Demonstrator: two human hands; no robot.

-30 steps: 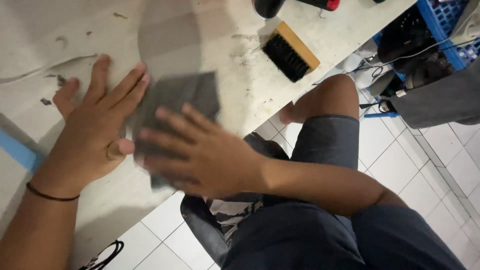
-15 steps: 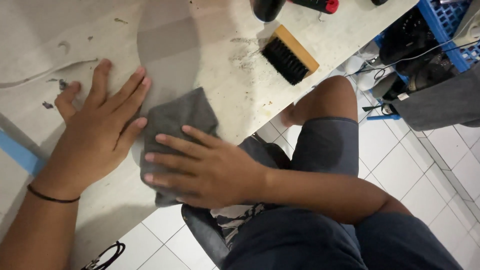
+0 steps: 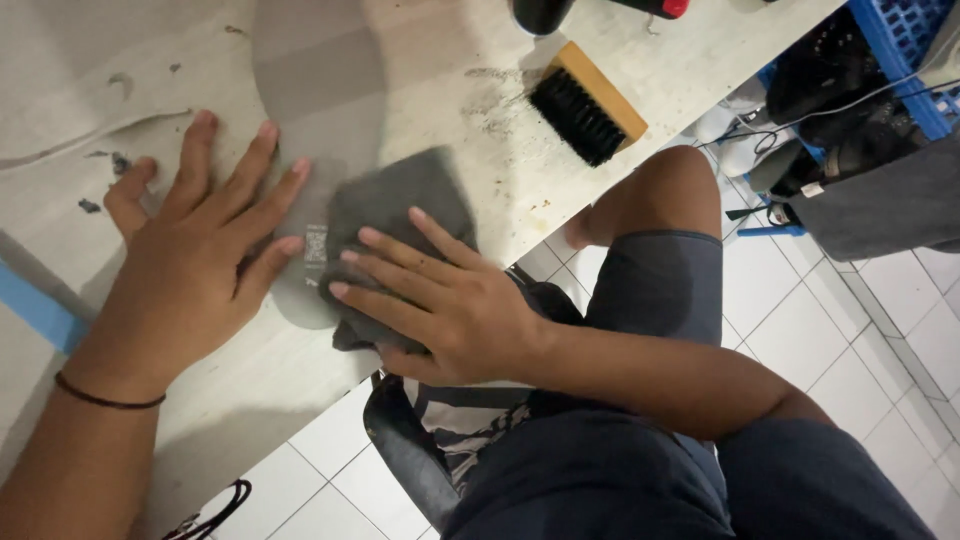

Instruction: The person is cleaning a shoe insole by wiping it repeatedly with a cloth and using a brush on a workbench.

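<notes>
A long grey shoe insole (image 3: 320, 90) lies flat on the pale table (image 3: 130, 40), with a small printed label near its rounded near end. My left hand (image 3: 190, 270) is spread flat on the table, and its fingertips press on the insole's left edge. A thin black band circles that wrist. My right hand (image 3: 450, 310) presses a crumpled dark grey cloth (image 3: 400, 195) onto the insole's right side, fingers stretched over the cloth. The cloth hides part of the insole.
A wooden brush with black bristles (image 3: 585, 105) lies at the table's far right edge. A black object (image 3: 540, 12) stands at the top. Blue tape (image 3: 35, 305) marks the left. A blue crate (image 3: 900, 40), cables and grey fabric sit on the tiled floor; a dark bag (image 3: 400, 450) is by my knees.
My right hand has slid the cloth to the right along the insole, uncovering the label. My left hand has stayed pressed in place.
</notes>
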